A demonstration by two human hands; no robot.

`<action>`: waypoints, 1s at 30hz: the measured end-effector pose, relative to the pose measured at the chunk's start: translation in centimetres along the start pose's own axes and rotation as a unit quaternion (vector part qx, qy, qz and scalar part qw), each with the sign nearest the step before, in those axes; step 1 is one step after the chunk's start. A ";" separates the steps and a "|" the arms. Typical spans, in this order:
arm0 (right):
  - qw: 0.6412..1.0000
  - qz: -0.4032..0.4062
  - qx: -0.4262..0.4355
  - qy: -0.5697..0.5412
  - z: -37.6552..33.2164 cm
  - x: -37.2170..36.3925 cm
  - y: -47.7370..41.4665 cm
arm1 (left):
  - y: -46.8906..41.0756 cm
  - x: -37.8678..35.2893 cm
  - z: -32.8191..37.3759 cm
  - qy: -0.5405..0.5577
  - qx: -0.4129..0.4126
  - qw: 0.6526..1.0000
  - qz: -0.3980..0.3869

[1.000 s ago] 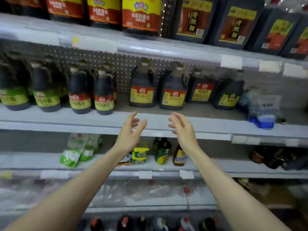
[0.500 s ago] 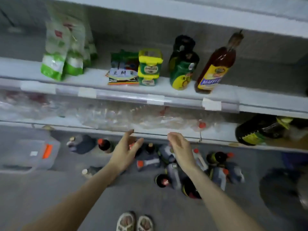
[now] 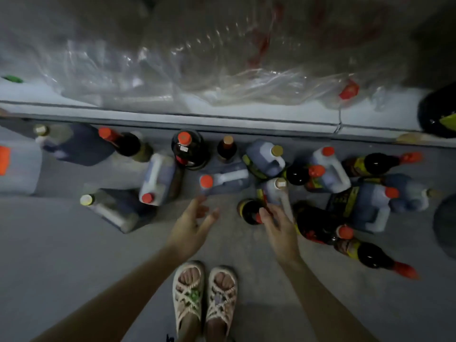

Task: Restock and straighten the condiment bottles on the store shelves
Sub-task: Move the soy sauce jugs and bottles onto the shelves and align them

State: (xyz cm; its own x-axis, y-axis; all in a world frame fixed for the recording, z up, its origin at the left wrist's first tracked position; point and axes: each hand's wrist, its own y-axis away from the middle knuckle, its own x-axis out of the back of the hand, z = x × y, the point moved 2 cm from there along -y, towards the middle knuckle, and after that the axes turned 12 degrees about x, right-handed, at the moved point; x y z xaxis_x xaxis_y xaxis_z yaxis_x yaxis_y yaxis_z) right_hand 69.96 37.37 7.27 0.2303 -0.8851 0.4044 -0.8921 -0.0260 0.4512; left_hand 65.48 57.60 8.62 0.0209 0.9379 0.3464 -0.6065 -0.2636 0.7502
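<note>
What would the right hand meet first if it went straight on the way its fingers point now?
Most likely the dark round bottle: the open right hand has its fingertips right at it. Depth is unclear, so they may touch it or be above it.

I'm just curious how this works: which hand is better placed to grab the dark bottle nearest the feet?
Probably the right hand: its open fingers overlap that dark bottle, seemingly right at it. The left hand hangs open off to the bottle's side, nearer a red-capped jug.
</note>
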 end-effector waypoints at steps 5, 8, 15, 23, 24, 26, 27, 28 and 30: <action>0.999 0.045 -0.016 -0.007 5.9 -2.1 -2.2 | -4.0 -3.5 -3.9 -0.002 0.027 1.000 -0.002; 0.997 0.063 -0.024 -0.041 7.4 -3.2 -3.4 | -5.6 -4.7 -5.4 -0.008 0.030 0.999 0.012; 0.981 0.128 -0.051 -0.134 10.4 -5.1 -4.2 | -7.7 -6.7 -7.6 -0.015 0.026 0.999 0.014; 0.980 0.153 -0.015 -0.128 11.8 -5.8 -5.4 | -9.1 -6.6 -9.1 0.001 0.030 1.000 -0.006; 0.981 0.149 -0.013 -0.125 11.7 -5.7 -5.5 | -9.1 -6.5 -9.0 0.000 0.027 1.000 -0.013; 0.981 0.146 -0.007 -0.124 10.9 -5.3 -5.2 | -8.6 -6.3 -8.8 -0.005 0.018 1.000 -0.025; 0.981 0.147 -0.003 -0.126 10.3 -5.0 -4.9 | -8.2 -6.1 -8.5 -0.007 0.012 1.000 -0.028; 0.981 0.149 -0.001 -0.128 9.5 -4.7 -4.6 | -7.6 -5.9 -8.0 -0.009 0.006 0.999 -0.032; 0.980 0.152 0.007 -0.128 7.5 -3.8 -3.5 | -6.1 -5.3 -6.8 -0.011 -0.002 0.999 -0.038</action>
State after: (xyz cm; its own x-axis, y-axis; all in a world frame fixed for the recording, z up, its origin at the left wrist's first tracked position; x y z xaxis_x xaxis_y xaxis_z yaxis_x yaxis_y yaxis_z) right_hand 69.28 37.38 -1.79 -0.1502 -0.9404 0.3050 -0.9100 0.2521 0.3291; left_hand 63.69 55.75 -1.63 0.0840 0.9498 0.3013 -0.6054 -0.1915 0.7725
